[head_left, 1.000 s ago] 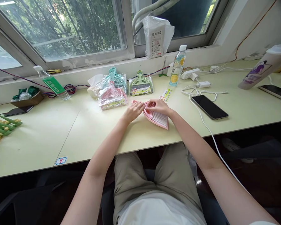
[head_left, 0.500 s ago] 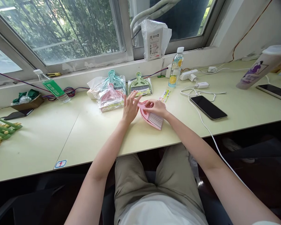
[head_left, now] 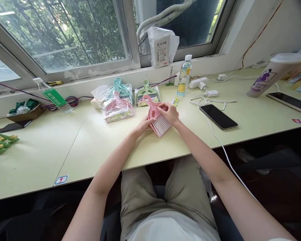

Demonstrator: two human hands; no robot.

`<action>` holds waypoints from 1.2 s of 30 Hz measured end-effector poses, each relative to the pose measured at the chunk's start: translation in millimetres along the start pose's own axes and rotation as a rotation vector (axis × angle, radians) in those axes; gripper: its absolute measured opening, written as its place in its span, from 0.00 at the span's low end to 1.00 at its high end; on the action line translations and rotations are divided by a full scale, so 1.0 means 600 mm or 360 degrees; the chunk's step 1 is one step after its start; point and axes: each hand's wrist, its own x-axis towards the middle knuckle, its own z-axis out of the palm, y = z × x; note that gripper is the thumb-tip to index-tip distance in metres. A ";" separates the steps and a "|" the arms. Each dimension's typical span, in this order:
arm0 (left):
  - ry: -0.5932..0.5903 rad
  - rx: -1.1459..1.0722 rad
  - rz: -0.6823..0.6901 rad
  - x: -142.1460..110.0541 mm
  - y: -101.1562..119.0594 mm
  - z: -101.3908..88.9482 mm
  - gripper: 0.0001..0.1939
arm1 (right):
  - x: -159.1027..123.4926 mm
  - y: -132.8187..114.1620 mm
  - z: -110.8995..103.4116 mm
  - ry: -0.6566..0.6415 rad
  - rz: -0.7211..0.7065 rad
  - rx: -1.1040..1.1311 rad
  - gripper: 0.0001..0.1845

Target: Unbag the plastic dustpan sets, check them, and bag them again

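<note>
A pink dustpan and brush set [head_left: 161, 126] is held over the desk, white bristles facing me and the looped handle pointing up and away. My left hand [head_left: 143, 126] grips its left edge, thumb on the front and the other fingers hidden behind. On the upper right side my right hand [head_left: 169, 112] is closed, its fingers pinched against the brush. Behind the set lie a bagged pink brush set [head_left: 119, 108], a bagged teal set [head_left: 119, 87] and a green set [head_left: 147, 90]. A yellow-green label card [head_left: 176, 101] is partly hidden beyond my right hand.
To the right are a drink bottle [head_left: 184, 76], a phone [head_left: 218, 116], white cables and charger [head_left: 212, 93], and a tall cup [head_left: 271, 77]. A green-labelled bottle [head_left: 54, 96] leans at the left by a small box [head_left: 26, 112]. The desk's front edge is close to my lap.
My left hand lifted off the handle and moved down to the pan's left edge. The pink set has turned more upright, handle upward, with my right hand still on it.
</note>
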 end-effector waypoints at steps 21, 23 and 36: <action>0.0621 -0.0310 0.0119 0.020 -0.018 -0.070 0.28 | 0.019 0.105 -0.015 -0.0188 0.0489 -0.1026 0.17; 0.0638 -0.0309 0.0117 0.021 -0.019 -0.073 0.26 | 0.019 0.100 -0.016 -0.0161 0.0486 -0.1032 0.15; 0.0714 -0.0270 0.0039 0.027 -0.021 -0.080 0.20 | 0.012 0.076 -0.012 -0.0112 0.0450 -0.0752 0.09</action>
